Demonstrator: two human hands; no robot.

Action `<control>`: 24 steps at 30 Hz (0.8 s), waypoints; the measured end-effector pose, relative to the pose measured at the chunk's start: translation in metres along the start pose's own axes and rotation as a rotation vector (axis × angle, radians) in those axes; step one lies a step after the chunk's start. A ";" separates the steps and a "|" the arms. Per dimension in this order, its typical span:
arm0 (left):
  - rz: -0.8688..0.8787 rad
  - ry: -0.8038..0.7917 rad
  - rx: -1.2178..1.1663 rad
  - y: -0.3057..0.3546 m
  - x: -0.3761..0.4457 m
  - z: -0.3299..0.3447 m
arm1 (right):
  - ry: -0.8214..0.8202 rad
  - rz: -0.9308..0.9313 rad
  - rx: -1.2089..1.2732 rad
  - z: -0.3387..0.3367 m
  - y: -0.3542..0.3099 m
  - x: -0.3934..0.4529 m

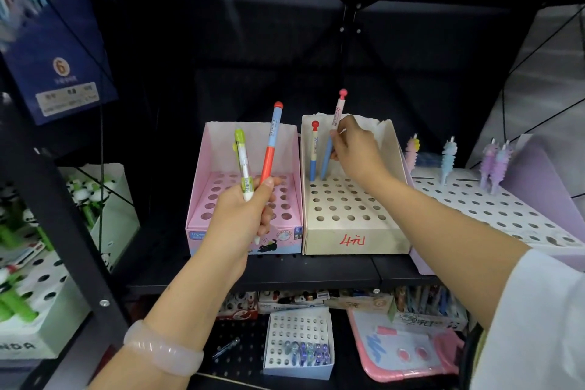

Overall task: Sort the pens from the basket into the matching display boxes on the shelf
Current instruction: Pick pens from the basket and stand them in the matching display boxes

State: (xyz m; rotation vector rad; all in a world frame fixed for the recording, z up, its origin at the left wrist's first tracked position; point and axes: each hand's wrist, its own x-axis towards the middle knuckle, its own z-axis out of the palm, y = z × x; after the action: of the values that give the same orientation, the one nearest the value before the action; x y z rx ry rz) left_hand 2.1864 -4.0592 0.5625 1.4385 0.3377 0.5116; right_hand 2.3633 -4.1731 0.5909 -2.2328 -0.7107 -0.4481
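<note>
Two pens stand up out of the left hand (pixel 245 209), whose grip is curled tight around both: a green-and-white pen (pixel 243 165) with a barcode sticker, and a longer pen with a blue upper barrel, orange lower barrel and red knob (pixel 270 144); its white tip shows below the fist. Behind them sits the pink display box (pixel 292 168), its holes partly covered by the hand. Next right, the cream display box (pixel 351 228) marked in red holds a red-knobbed pen with a blue lower end (pixel 314 152) upright in a back hole. The right hand (pixel 356 149) pinches a pink-topped pen (pixel 338 111) over the same row; its blue lower part slants down toward a hole, the tip hard to make out. Farther right, fluffy pastel pens (pixel 448 158) stand in a lavender box (pixel 538 168), cut off by the sleeve.
</note>
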 end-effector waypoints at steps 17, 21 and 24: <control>-0.003 -0.003 0.003 0.001 -0.003 0.001 | -0.170 0.088 -0.149 0.010 0.006 -0.014; 0.016 -0.020 0.034 0.003 -0.005 0.003 | 0.006 0.053 0.236 -0.005 -0.019 -0.027; 0.042 -0.031 0.065 0.003 -0.004 0.009 | -0.343 -0.012 0.563 -0.014 -0.045 -0.044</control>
State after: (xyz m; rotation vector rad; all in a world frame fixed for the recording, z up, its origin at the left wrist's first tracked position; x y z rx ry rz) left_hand 2.1873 -4.0688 0.5659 1.5174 0.3026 0.5158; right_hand 2.3002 -4.1733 0.6024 -1.7782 -0.8970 0.1323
